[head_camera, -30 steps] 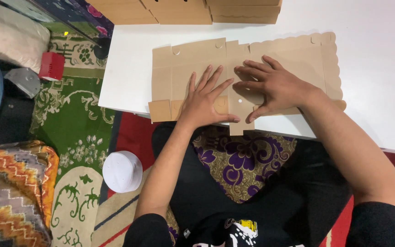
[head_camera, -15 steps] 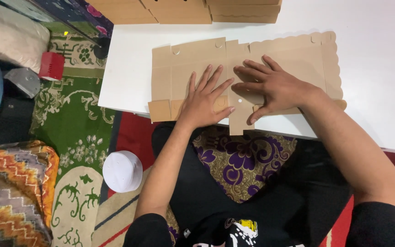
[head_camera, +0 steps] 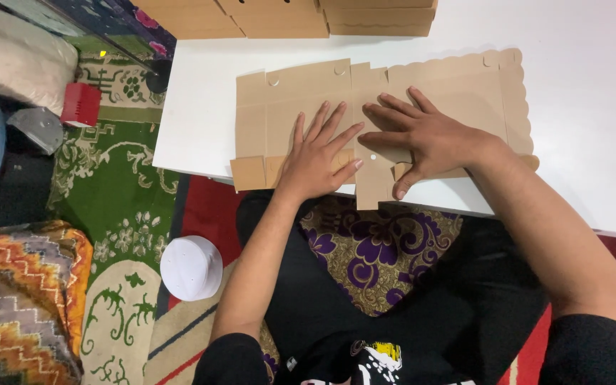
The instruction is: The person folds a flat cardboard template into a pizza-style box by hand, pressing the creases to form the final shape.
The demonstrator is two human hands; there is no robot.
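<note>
A flat, unfolded brown cardboard box blank [head_camera: 301,100] lies on the near part of the white table [head_camera: 579,93], its lower flaps hanging just past the table's front edge. The person's left hand [head_camera: 319,160] rests palm-down on the blank's left half, fingers spread apart and pressing flat, gripping nothing. The right hand [head_camera: 425,135] lies flat just beside it on the blank's middle (fingers pointing left, thumb reaching toward the table's front edge), likewise open and pressed on the card. At the table's far edge sits a stack of folded brown boxes [head_camera: 286,18]. Left of the table, on the patterned carpet, lie a white cap [head_camera: 190,267] and a red box [head_camera: 80,103].
</note>
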